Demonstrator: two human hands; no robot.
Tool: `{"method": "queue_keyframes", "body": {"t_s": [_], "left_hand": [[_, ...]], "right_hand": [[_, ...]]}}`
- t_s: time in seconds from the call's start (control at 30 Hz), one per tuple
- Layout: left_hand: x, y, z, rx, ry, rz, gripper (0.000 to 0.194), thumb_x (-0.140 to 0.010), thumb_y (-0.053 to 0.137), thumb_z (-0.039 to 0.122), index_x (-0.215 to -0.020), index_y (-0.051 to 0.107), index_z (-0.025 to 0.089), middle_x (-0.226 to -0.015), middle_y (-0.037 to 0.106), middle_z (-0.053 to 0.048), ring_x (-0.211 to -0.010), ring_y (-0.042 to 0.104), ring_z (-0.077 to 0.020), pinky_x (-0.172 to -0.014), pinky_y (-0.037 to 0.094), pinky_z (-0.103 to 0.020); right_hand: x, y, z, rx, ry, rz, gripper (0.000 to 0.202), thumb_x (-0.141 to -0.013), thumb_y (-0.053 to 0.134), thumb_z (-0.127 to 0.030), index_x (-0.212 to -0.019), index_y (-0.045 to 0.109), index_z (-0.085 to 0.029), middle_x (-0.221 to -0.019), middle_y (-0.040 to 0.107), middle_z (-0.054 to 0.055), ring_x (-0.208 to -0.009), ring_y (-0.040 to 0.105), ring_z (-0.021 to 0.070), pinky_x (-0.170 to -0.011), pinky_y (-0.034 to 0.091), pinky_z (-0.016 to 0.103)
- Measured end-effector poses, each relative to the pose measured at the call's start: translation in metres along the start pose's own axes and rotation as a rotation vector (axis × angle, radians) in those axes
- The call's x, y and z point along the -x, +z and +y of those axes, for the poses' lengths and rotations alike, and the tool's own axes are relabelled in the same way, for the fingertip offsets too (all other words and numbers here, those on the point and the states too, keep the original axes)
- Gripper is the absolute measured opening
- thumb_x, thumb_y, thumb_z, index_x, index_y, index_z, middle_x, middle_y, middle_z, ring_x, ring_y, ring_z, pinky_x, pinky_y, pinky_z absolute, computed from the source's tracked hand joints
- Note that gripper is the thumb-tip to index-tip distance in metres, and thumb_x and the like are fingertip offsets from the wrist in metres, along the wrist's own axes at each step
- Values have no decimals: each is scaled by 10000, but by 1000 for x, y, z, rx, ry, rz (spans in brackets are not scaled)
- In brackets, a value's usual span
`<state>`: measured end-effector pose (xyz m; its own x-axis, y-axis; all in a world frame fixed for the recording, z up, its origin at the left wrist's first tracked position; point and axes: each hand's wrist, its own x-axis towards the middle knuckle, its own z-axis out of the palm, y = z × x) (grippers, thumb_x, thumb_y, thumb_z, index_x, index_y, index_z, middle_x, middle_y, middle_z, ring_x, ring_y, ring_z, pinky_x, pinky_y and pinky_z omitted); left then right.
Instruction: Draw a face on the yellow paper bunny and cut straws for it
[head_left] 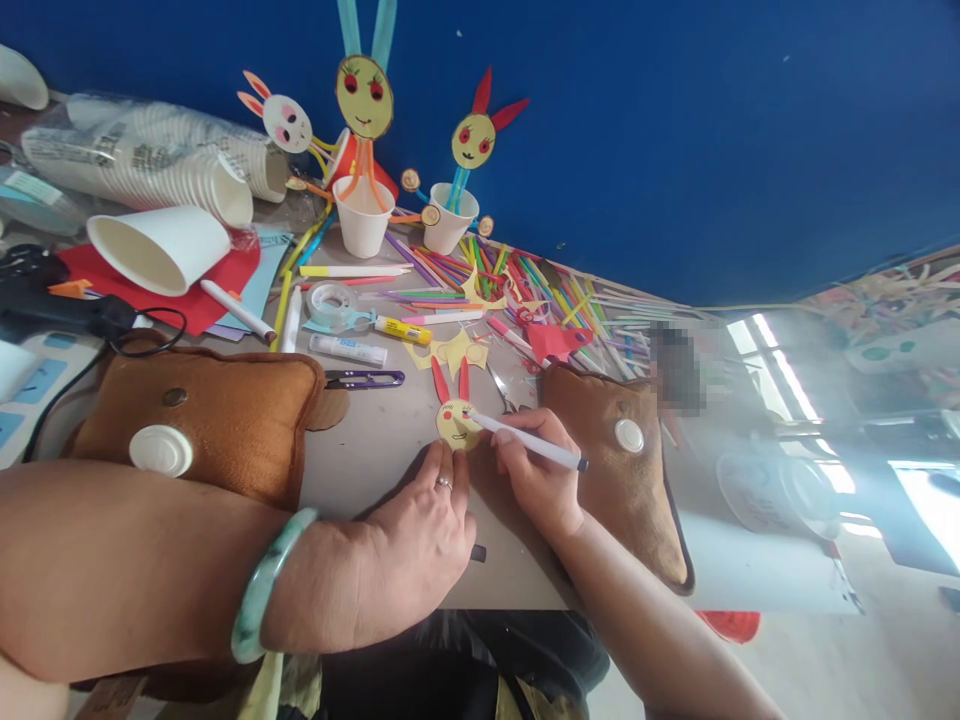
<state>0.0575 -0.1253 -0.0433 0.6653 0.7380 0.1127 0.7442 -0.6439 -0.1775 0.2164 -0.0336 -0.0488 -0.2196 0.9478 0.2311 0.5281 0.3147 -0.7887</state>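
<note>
A yellow round paper rabbit face (456, 432) with red ears lies flat on the table. It bears a smile and a red eye on the left. My left hand (420, 535) rests with its outstretched fingertips on the face's lower edge, holding nothing. A white felt-tip pen (536, 447) with a dark end is gripped in my right hand (546, 480), its tip at the face's right eye. Beside my left hand shows a short dark piece (478, 552), partly hidden. Yellow paper scraps (448, 355) and scissors (501, 385) lie just beyond the face.
Brown cushions (214, 420) (611, 500) flank my hands. Purple thread snips (365, 379), a glue stick (349, 349) and a tape roll (333, 302) lie behind. Finished rabbit figures stand in paper cups (364, 222) by the blue wall (675, 130), near scattered coloured pens (442, 272).
</note>
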Motion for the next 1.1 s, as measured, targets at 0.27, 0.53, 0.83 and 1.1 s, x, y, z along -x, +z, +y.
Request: {"method": "queue_keyframes", "body": {"t_s": [0.27,0.53,0.83,1.1], "left_hand": [[-3,10,5,5,-23,12,408,-858,532,441,-1031,710,118,-1254,619,-254,-1240,531,-407,-1096,201,-632],[0,10,5,-22,-16,19,409,-858,518,433,-1052,693,119,-1256,620,-244,-1236,535,-406,-1103,175,-637],[-4,22,9,-10,-33,32,398,-793,583,466,-960,711,128,-1228,636,-253,-1215,540,-427,-1106,150,-641],[-1,8,2,-31,21,20,367,-863,512,376,-1057,692,123,-1227,636,-237,-1259,513,-407,-1099,189,-640]], "right_hand": [[0,0,-1,-4,10,4,59,-842,601,-256,-811,610,-207,-595,646,-28,-456,549,109,-503,465,249],[0,-1,-1,-7,18,-4,49,-837,600,-248,-814,613,-207,-582,639,-32,-453,555,111,-493,466,247],[0,-1,1,9,12,-5,52,-830,600,-249,-800,607,-207,-611,662,-16,-491,579,122,-513,482,255],[0,-1,0,3,11,2,43,-829,598,-239,-797,603,-210,-620,670,-15,-499,589,125,-511,486,257]]}}
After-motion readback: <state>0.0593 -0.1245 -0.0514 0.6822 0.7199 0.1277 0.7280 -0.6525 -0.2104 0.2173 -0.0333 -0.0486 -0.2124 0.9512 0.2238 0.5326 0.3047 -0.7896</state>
